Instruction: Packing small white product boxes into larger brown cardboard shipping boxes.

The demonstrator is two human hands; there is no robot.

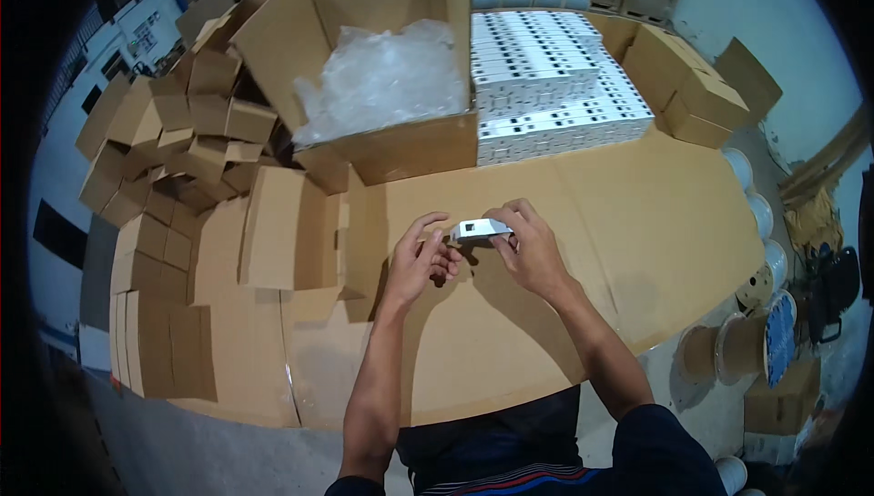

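Note:
A small white box is held just above the cardboard-covered table, near its middle. My right hand grips the box's right end from above and behind. My left hand touches its left end, fingers curled around that end. Both forearms come in from the lower edge.
A large open carton with crumpled clear plastic stands behind the hands. Several rows of stacked white boxes lie to its right. Small brown cartons are piled at the left, folded flat ones nearer. Cable spools stand at the right.

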